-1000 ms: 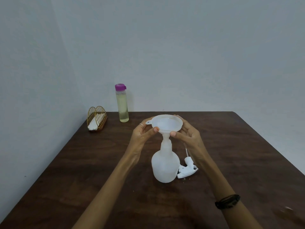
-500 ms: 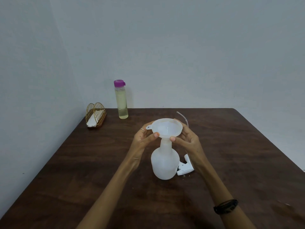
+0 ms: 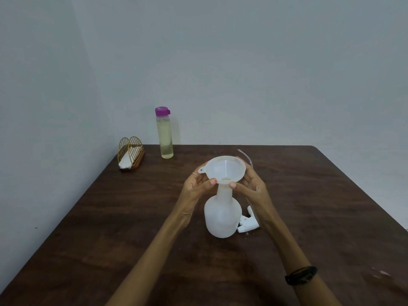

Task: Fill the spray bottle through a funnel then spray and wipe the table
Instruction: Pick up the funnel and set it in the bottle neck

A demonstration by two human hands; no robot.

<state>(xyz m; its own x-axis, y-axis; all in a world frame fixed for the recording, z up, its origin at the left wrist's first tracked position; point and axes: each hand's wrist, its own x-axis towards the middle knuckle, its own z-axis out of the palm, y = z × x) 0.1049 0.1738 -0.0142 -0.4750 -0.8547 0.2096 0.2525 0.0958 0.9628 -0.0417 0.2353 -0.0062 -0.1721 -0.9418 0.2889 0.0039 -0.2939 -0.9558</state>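
A white translucent spray bottle (image 3: 221,215) stands uncapped in the middle of the dark wooden table (image 3: 123,217). A white funnel (image 3: 225,167) sits in its neck. My left hand (image 3: 196,187) grips the funnel's left side with thumb and fingers. My right hand (image 3: 251,188) grips its right side. The white spray head (image 3: 247,223) with its clear tube (image 3: 245,156) lies on the table just right of the bottle, partly hidden by my right wrist. A tall clear bottle (image 3: 164,138) of pale yellow liquid with a purple cap stands at the far edge.
A gold wire holder (image 3: 130,152) with white napkins sits at the table's far left corner. Grey walls close in behind and to the left. The table's right edge (image 3: 362,191) runs diagonally.
The funnel has sunk a little deeper into the bottle's neck, with both hands still on it. The view has shifted slightly, so the clear tube now shows behind the funnel.
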